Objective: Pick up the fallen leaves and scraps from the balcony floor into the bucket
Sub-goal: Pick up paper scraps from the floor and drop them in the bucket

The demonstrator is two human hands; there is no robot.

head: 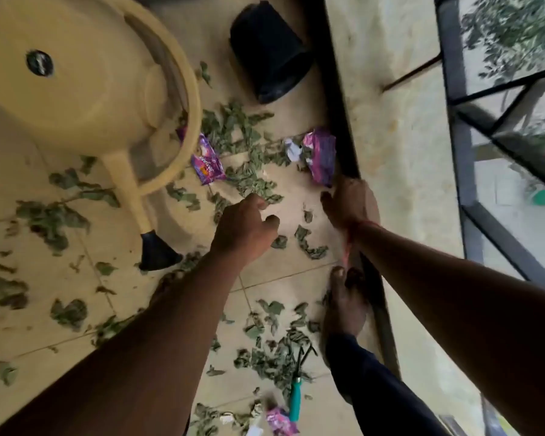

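Observation:
Green fallen leaves (249, 143) lie scattered over the beige tiled floor. A black bucket (269, 48) stands at the top centre. One purple wrapper (320, 155) lies by the dark ledge edge, another purple wrapper (206, 162) beside the cream chair. My left hand (246, 228) hovers over leaves with loosely curled fingers, its fingertips at a leaf cluster (258, 188), and I see nothing held in it. My right hand (350, 202) reaches down at the lower end of the wrapper by the ledge. Its fingers are hidden, so I cannot tell whether it grips anything.
A cream plastic chair (76, 73) fills the upper left, one leg ending in a black foot cap (156, 251). My bare foot (343, 303) stands by the ledge. A teal-handled hand fork (296, 394) and a third wrapper (279, 420) lie among leaves below. A black railing (453, 121) borders the right.

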